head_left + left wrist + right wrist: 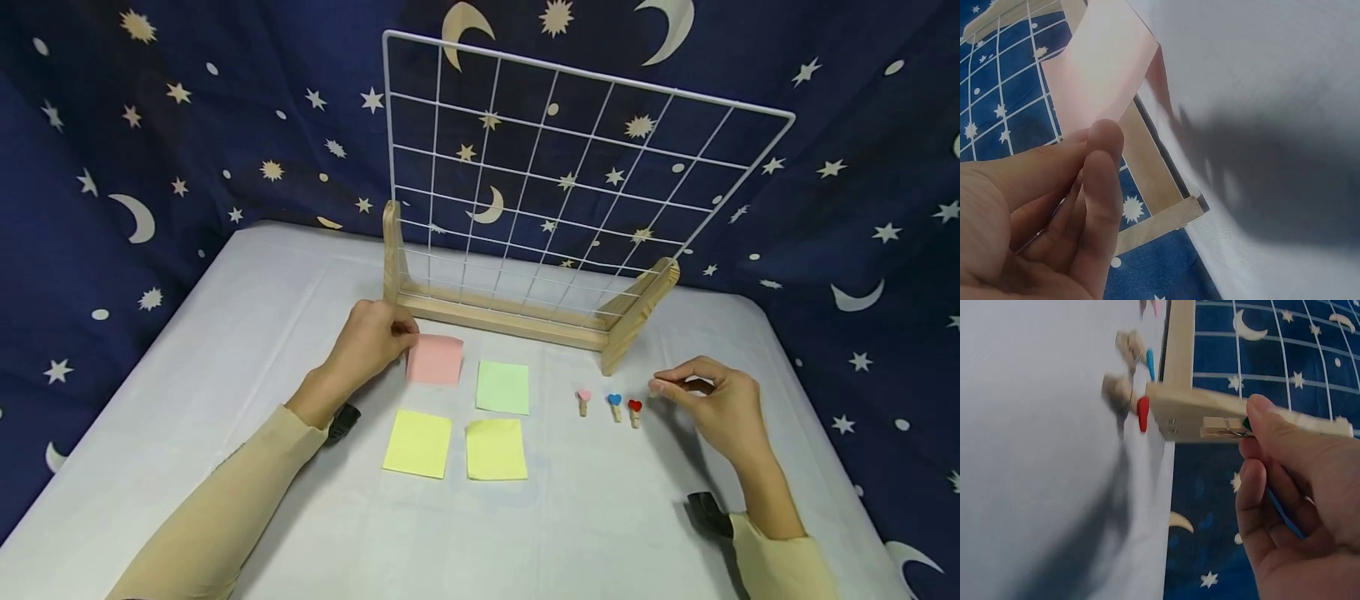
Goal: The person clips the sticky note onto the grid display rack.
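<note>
While two yellow notes lie nearest, green note sits at 12 o'clock of the right one. Left hand pinches pink note by its left edge, corner lifted. Right hand pinches a small wooden clip, its head hidden by the thumb. Three heart clips lie at its 9 o'clock. Wire grid stand is farthest.

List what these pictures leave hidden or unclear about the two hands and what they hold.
- Head view: the clip in the right hand is hidden by the fingers.
- Right wrist view: that wooden clip shows, but its heart is mostly covered by the thumb.
- Left wrist view: the pink note is overexposed; its top is cut off.
- Left hand: its grip is hidden in head view.
</note>
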Demonstrator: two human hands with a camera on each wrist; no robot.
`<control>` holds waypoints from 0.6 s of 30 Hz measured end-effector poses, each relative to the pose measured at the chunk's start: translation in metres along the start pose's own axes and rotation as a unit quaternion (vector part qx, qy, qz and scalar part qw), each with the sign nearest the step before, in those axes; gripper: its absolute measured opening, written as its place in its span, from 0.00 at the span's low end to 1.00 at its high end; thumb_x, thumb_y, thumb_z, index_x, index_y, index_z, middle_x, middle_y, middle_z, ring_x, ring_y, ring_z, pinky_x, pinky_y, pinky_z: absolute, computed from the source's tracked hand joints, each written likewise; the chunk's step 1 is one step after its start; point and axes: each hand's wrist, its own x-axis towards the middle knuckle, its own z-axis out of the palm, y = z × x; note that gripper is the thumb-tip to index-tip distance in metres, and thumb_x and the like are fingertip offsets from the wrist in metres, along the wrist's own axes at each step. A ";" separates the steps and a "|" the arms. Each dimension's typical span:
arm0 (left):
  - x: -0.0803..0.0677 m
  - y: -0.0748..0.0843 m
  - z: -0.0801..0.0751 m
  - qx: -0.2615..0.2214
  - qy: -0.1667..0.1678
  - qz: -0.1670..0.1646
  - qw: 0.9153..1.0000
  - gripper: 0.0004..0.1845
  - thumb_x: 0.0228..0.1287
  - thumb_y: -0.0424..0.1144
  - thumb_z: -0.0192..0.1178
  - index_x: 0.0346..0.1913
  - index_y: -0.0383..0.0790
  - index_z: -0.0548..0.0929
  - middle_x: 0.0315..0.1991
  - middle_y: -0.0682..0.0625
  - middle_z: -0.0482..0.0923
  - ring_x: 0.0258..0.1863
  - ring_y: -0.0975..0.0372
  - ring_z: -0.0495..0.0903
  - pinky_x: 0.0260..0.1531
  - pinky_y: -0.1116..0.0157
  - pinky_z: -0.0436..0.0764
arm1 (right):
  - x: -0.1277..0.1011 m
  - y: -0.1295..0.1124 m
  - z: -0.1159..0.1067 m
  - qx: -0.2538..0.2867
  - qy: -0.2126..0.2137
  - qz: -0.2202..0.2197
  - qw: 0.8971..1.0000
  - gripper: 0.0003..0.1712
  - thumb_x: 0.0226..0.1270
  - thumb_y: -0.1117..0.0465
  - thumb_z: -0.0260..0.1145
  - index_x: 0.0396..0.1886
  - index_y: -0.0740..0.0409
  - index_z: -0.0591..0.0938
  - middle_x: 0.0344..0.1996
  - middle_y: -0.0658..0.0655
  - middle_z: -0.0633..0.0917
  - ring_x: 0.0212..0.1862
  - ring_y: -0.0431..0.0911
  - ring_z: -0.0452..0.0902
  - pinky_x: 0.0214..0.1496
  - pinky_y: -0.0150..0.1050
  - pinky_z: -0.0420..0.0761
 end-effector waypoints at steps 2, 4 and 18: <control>0.000 0.000 -0.001 0.001 0.009 -0.005 1.000 0.04 0.58 0.30 0.77 0.29 0.40 0.92 0.22 0.52 0.86 0.28 0.58 0.82 0.36 0.58 0.80 | 0.004 -0.008 0.004 0.004 0.001 -0.006 1.000 0.09 0.53 0.68 0.84 0.31 0.54 0.92 0.33 0.56 0.92 0.37 0.29 0.84 0.38 0.19 0.80; 0.000 0.000 -0.002 0.001 0.013 -0.007 1.000 0.03 0.58 0.30 0.77 0.29 0.40 0.93 0.21 0.51 0.86 0.27 0.57 0.83 0.37 0.58 0.81 | 0.007 -0.015 0.008 0.012 0.003 -0.013 1.000 0.09 0.53 0.69 0.84 0.31 0.55 0.92 0.33 0.57 0.92 0.37 0.29 0.84 0.39 0.19 0.80; 0.009 -0.001 -0.010 -0.021 0.086 -0.008 0.996 0.03 0.57 0.31 0.78 0.31 0.38 0.93 0.27 0.47 0.89 0.28 0.56 0.85 0.33 0.59 0.81 | 0.041 -0.068 0.049 0.059 0.008 -0.071 0.996 0.09 0.53 0.71 0.83 0.31 0.57 0.92 0.31 0.54 0.89 0.32 0.35 0.82 0.38 0.21 0.80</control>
